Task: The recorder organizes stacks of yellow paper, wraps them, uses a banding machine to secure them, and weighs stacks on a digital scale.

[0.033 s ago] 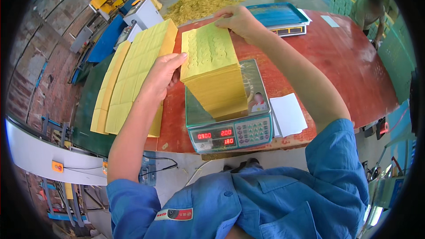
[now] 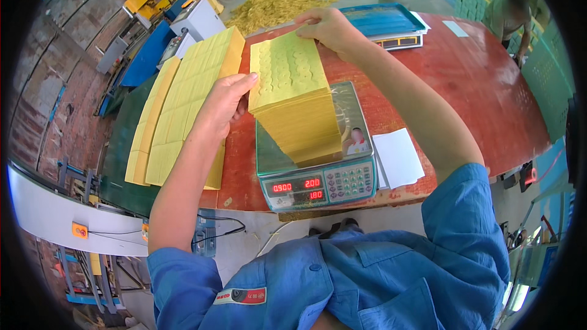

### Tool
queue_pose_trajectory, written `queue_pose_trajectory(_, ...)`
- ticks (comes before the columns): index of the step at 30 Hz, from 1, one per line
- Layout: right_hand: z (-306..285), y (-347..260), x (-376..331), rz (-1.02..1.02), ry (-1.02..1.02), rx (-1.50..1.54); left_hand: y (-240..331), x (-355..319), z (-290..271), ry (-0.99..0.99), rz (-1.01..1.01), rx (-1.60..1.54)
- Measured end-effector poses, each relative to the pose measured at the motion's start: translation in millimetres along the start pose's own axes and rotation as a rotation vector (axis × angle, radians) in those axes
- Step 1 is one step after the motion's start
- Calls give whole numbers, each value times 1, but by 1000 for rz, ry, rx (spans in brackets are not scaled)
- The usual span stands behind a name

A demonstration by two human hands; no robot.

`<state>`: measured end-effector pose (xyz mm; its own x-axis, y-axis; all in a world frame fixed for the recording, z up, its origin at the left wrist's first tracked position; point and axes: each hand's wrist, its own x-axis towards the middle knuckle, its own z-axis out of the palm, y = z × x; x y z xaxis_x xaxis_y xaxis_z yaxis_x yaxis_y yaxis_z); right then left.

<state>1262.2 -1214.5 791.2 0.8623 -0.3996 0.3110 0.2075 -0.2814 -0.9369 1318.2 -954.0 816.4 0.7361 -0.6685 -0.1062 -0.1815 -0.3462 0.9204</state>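
Observation:
A tall stack of yellow paper [image 2: 296,116] with rows of stamped round marks on its top sheet stands on a digital scale [image 2: 293,198] with a lit red display. At the stack's left upper edge, my left hand [image 2: 225,101] is closed, its thumb on the edge and its fingers curled at the side. My right hand [image 2: 333,30] pinches the far right corner of the top. Just how many sheets each hand grips cannot be made out.
Long rows of yellow paper stacks [image 2: 189,98] lie to the left. White sheets [image 2: 397,159] rest right of the scale on the red table [image 2: 477,104]. A second scale with a blue tray [image 2: 379,18] stands at the back. Another person [image 2: 509,18] bends over at the far right.

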Motion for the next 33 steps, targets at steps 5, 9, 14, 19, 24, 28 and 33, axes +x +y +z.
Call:
queue_pose_trajectory(5,1,-5,-1,37,-3,-27,2,-4,3,16,27,-1)
queue_pose_trajectory(9,1,1,-1,31,-11,-10,2,-5,7,30,44,-1)
queue_pose_trajectory(14,1,4,-9,9,-7,118,2,-11,7,36,56,4)
queue_pose_trajectory(19,4,4,-18,-111,66,-85,-7,-8,5,26,97,-12)
queue_pose_trajectory(24,14,5,-47,-353,261,-296,-8,-9,4,42,66,-48)
queue_pose_trajectory(28,17,-11,-82,-248,221,-277,-7,-9,5,55,63,-63)
queue_pose_trajectory(33,16,-16,-102,-233,179,-196,-6,-12,8,51,54,-56)
